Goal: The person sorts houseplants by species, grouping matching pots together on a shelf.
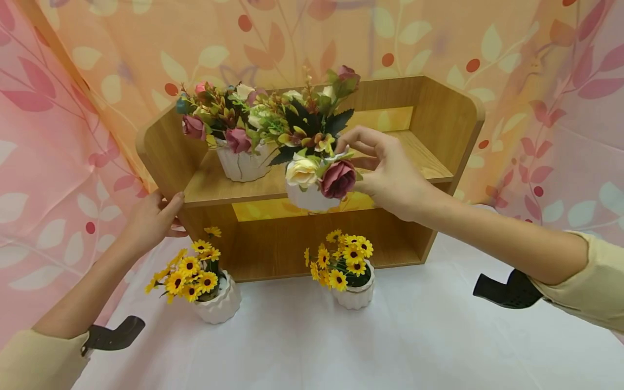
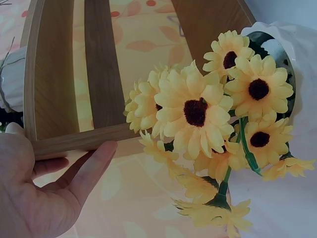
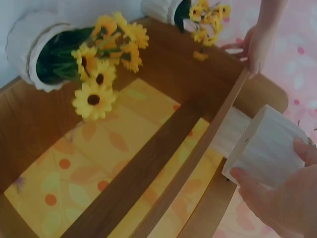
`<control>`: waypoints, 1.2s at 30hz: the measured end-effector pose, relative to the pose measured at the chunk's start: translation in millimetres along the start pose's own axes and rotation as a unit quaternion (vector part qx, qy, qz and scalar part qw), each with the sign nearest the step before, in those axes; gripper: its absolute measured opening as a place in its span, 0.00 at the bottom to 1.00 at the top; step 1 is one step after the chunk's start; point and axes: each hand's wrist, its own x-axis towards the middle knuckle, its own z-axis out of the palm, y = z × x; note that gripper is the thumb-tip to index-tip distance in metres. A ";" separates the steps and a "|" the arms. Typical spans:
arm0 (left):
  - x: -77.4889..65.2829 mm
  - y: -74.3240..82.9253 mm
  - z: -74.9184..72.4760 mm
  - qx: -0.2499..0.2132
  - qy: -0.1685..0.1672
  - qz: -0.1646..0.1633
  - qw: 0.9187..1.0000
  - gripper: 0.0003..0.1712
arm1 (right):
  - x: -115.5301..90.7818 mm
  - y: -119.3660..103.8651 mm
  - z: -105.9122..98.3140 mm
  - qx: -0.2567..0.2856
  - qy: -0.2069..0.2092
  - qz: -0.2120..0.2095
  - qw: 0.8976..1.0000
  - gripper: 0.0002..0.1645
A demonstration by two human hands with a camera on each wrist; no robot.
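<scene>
My right hand holds a white pot of artificial roses, raised in front of the upper board of a two-tier wooden shelf. In the right wrist view, thumb and fingers span the pot's sides. My left hand grips the shelf's left side at its front edge, thumb along the edge; part of its fingers is hidden behind the panel. A second white pot of mixed roses stands on the upper board at left. Close below my left hand are yellow daisy-like flowers.
Two white pots of yellow flowers stand on the white cloth before the shelf, one at left and one near the middle. Patterned curtain hangs behind and at both sides. Raised side panels bound the upper board.
</scene>
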 end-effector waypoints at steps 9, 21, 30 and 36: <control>-1.0 0.4 0.6 0.007 0.002 0.004 1.000 0.45 | 13.5 -2.5 -17.6 -0.030 0.028 0.012 0.999 0.16; -0.6 -1.4 -0.4 0.008 0.004 0.004 1.000 0.46 | 32.1 0.5 -42.5 -0.033 0.048 0.047 0.997 0.18; -1.7 -1.3 -0.9 0.006 0.004 0.006 1.000 0.45 | 47.9 9.3 -53.9 -0.024 0.059 0.064 0.996 0.19; -1.8 -1.4 -1.6 0.008 0.001 0.001 1.000 0.45 | 59.3 14.4 -60.5 -0.026 0.053 0.086 0.995 0.19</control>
